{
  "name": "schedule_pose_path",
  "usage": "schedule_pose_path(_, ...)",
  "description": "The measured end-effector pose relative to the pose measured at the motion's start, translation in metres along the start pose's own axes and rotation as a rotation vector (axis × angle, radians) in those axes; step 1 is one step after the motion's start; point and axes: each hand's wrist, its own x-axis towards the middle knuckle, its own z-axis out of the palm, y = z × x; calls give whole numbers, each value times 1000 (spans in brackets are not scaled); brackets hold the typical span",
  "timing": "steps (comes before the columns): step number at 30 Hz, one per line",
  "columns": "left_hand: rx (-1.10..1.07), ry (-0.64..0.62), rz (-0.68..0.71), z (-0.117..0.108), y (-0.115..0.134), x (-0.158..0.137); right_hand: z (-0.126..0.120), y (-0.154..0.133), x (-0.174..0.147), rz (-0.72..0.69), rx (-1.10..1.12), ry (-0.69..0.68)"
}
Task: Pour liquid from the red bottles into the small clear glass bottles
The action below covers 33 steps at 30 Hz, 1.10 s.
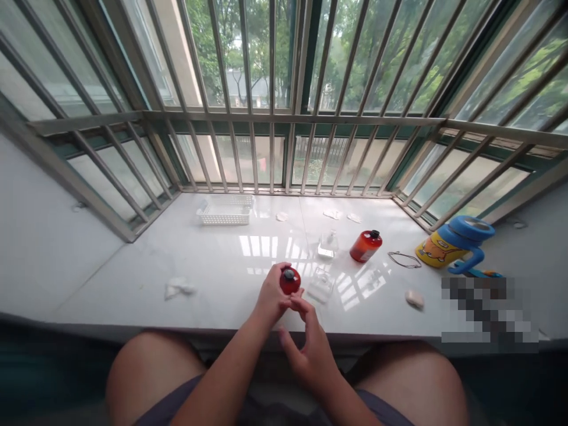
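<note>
A small red bottle (290, 283) with a black cap stands upright in my left hand (273, 296), whose fingers wrap round its side. My right hand (308, 349) is just below and to the right, thumb and fingers apart; its fingertips reach up to the left hand and the bottle's lower edge. Whether they touch the bottle I cannot tell. Right of the bottle lies a clear, see-through container (321, 287). A second clear bottle (327, 245) is farther back. Beyond that on the right, another red bottle (366, 247) with a black cap appears tilted.
A white perforated basket (226, 220) sits at the back left. Crumpled white tissue (178, 288) lies at left. On the right are a thin cord loop (404, 260), a blue-and-yellow mug (448, 245) and a beige lump (415, 299). Barred windows (284, 118) enclose the white ledge (133, 278).
</note>
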Motion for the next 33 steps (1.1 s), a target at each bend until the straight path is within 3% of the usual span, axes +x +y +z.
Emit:
schedule_pose_path(2, 30, 44, 52, 5, -1, 3, -10, 3, 0, -85, -71, 11)
schedule_pose_path(6, 52, 39, 143, 14, -4, 23, -34, 33, 36, -203, -303, 207)
schedule_pose_path(10, 151, 15, 122, 19, -4, 57, -45, 84, 76, -119, -525, 188)
schedule_pose_path(14, 329, 2, 64, 7, -2, 72, -42, 114, 81, -14, -542, 143)
schedule_pose_path(16, 434, 10, 103, -15, -7, 60, -40, 116, 72, -9, -533, 140)
schedule_pose_path(19, 604, 99, 183, -71, -27, 24, -33, 110, 53, 9, -493, 109)
schedule_pose_path(22, 860, 239, 8, -143, -56, -14, -17, 99, 35, 22, -419, 74)
schedule_pose_path(26, 1024, 193, -188, -220, -76, -41, 11, 84, 28, 2, -343, 98)
schedule_pose_path(29, 1011, 146, -200, -247, -73, -42, 23, 80, 31, 0, -329, 137)
schedule_pose_path(33, 990, 141, -196, -250, -52, -33, 27, 79, 35, -2, -318, 134)
